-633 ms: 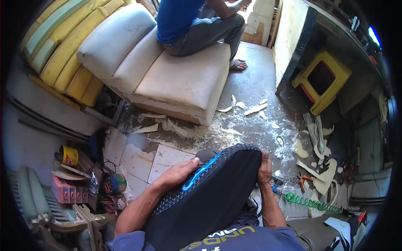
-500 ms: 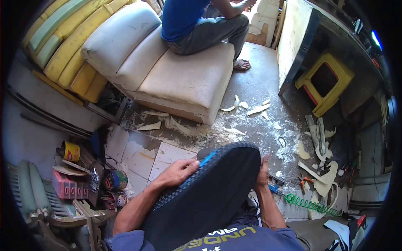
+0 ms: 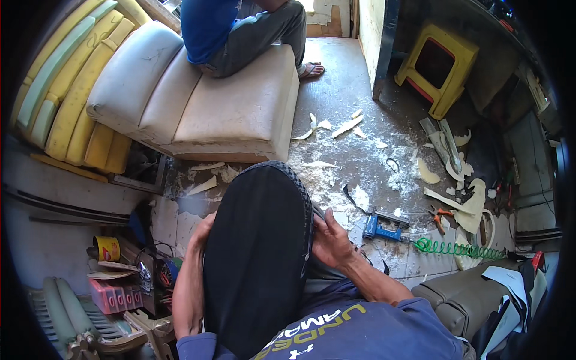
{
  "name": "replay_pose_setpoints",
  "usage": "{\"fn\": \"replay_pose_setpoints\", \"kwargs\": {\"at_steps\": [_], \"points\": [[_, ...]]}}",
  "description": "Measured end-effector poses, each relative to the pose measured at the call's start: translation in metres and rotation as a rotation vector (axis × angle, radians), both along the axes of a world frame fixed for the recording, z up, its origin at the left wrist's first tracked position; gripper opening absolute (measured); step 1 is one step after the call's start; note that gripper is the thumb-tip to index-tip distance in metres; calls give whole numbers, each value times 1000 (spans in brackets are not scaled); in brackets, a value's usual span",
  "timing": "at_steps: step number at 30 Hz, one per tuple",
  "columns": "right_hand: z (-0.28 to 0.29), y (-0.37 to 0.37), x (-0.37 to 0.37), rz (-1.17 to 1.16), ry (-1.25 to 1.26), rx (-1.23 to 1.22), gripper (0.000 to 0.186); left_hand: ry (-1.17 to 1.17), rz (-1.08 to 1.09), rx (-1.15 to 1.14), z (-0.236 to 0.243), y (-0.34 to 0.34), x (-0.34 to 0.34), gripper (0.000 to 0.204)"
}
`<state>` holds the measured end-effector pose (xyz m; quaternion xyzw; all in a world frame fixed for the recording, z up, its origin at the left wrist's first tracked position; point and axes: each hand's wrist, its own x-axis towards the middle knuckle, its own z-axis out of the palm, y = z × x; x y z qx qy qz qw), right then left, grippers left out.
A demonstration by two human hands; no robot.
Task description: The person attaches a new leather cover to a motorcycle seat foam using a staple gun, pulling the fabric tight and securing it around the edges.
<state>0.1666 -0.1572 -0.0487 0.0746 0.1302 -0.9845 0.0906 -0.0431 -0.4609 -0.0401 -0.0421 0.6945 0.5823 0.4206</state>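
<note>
A long black motorcycle seat (image 3: 255,240) leans upright against my body, its rounded end pointing away from me. Patterned, textured material runs along its far and right rim, and a small pale round spot shows low on that right side. My left hand (image 3: 203,233) is closed on the left edge, with its fingers partly hidden behind the seat. On the opposite edge, my right hand (image 3: 331,241) grips the side with the thumb raised. To the right of that hand, a blue pneumatic staple gun (image 3: 383,228) lies on the floor, joined to a coiled green air hose (image 3: 453,247).
A co-worker (image 3: 243,39) sits on a pale padded chair (image 3: 234,108) ahead. Foam scraps (image 3: 429,173) and white crumbs litter the floor. Orange-handled pliers (image 3: 440,219) lie at right, beyond them a yellow stool (image 3: 441,69). Containers and a pink drawer box (image 3: 114,295) stand left.
The seat has turned from leaning rightward to nearly upright, its top swinging left. Both hands have moved left with it, and the staple gun now shows fully. My view has shifted right.
</note>
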Motion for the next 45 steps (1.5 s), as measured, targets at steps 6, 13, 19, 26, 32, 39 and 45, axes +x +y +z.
{"fn": "replay_pose_setpoints", "kwargs": {"at_steps": [6, 13, 19, 26, 32, 39, 45], "points": [[17, -16, -3, -10, 70, 97, 78, 7, 131, 89, -12, -20, -7, 47], [40, -18, -15, 49, 181, 238, 72, 114, 11, -7, 4, -25, -15, 47], [39, -18, -16, 46, 208, 285, 67, 157, -76, -47, 1, -21, -17, 47], [48, -19, -10, 40, 189, 299, 66, 203, -131, -69, 3, -26, -20, 46], [45, -21, -11, 29, 206, 279, 64, 224, -157, -79, 2, -29, -20, 46], [31, -25, -15, 63, 187, 346, 61, 234, -179, -87, 2, -30, -21, 46], [45, -21, -11, 67, 80, 341, 55, 243, -190, -95, 0, -33, -20, 46]]}}
